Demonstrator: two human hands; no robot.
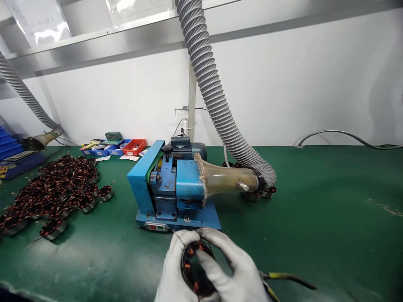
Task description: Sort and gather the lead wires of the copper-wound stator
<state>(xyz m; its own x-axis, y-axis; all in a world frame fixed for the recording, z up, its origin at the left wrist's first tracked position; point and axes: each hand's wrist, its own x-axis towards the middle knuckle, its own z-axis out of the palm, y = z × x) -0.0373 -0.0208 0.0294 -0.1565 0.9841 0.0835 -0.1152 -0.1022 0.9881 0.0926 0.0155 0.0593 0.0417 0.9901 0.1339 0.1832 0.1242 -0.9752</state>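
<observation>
Gripping a wound stator ring (pixel 195 268) in both white-gloved hands at the bottom edge of the view, low over the green tabletop (pixel 315 218). Closing the left hand (pixel 173 268) around the ring's left rim, fingers curled tight onto it. Wrapping the right hand (pixel 233 268) over the ring's right side and top, fingers pressed against the copper-coloured windings. Showing thin wire ends sticking up from the ring between the fingertips. Holding the ring just in front of the blue machine (pixel 171 188), near its base plate but not touching it. Lying just beside the right hand, a yellow-and-black handled tool (pixel 286 277) on the tabletop. Joining the machine's right side, a translucent funnel (pixel 226 178) leading into a grey ribbed hose (pixel 214 96) rising to the top of the view. Resting under the hose end, a few more rings (pixel 261 193). Spreading across the tabletop to the left, well apart from the hands, a large heap of similar stator rings (pixel 53 193). Standing farther back by the white wall, red and blue trays (pixel 126 147). Lying at the far left, a second hose with its funnel (pixel 37 140).
</observation>
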